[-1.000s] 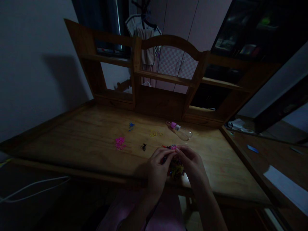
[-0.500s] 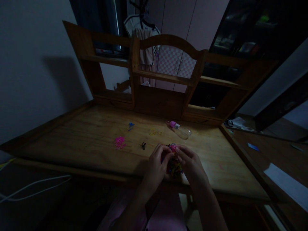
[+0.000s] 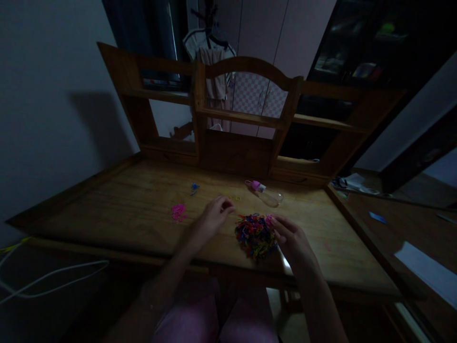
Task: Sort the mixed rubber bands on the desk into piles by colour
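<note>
A small heap of pink bands lies on the wooden desk, with blue bands just beyond. The person's left hand hovers nearby, fingers curled; whether it holds anything cannot be told. Yellow bands lie just past its fingertips. Next comes a mixed-colour pile near the front edge, a capped bottle behind it. At the pile's right side, the right hand pinches a pink bunch between thumb and fingers.

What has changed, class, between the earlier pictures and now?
The left hand left the colourful bundle and moved left and forward, nearer the yellow bands; the right hand still pinches a pink piece. The bottle, blue pieces and pink pile stayed put.
</note>
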Demonstrator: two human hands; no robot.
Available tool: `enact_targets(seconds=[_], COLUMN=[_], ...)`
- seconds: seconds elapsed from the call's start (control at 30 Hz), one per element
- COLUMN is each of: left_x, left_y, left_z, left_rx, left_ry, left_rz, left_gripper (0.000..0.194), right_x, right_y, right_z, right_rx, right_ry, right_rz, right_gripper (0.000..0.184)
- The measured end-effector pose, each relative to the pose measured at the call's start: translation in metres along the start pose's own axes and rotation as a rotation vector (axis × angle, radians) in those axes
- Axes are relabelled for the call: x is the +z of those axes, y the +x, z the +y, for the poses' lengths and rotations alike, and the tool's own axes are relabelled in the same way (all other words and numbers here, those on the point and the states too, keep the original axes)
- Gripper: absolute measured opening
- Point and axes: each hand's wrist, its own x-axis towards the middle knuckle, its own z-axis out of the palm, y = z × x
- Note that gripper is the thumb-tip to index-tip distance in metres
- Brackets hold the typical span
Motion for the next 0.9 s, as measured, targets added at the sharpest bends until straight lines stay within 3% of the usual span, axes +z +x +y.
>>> enact_targets(seconds=[0.17,0.37,0.47,0.53,0.63,0.73,0.83,0.9], left_x=[-0.013,-0.026,-0.039,-0.043,-0.041,-0.034,-0.029,-0.028], left_y=[0.064,0.076,0.059,0.037,-0.01,-0.056,-0.086,-0.094], left_z=[-0.031,-0.04,-0.032,-0.023,-0.007,0.003,0.004,0.0], left_rx=[0.008,0.006,0.008,0.001,-0.073,-0.152,-0.163,-0.147], left_ry=[0.056,0.043,0.019,-0.009,-0.106,-0.128,-0.105,-0.082], left_rz=[-0.021,-0.031,-0.003,0.013,0.018,-0.053,-0.133,-0.126], left_gripper=[0.004,0.012,0.018,0.019,0.021,0.02,0.019,0.017], right_x=[-0.007,-0.016,-0.018,-0.017,-0.011,-0.003,0.007,0.018], right_y=[0.0,-0.002,-0.004,-0.007,-0.013,-0.02,-0.024,-0.021], right_z=[0.004,0.005,0.002,-0.001,-0.004,-0.003,0.0,0.0], right_rx=[0.001,0.001,-0.027,-0.119,-0.384,-0.698,-0.915,-1.005], right_ry=[-0.016,-0.039,-0.115,-0.237,-0.5,-0.761,-0.908,-0.946], right_rz=[0.015,-0.017,-0.022,0.004,0.074,0.138,0.078,-0.012], right_gripper=[0.027,0.022,0.022,0.021,0.016,0.012,0.021,0.027])
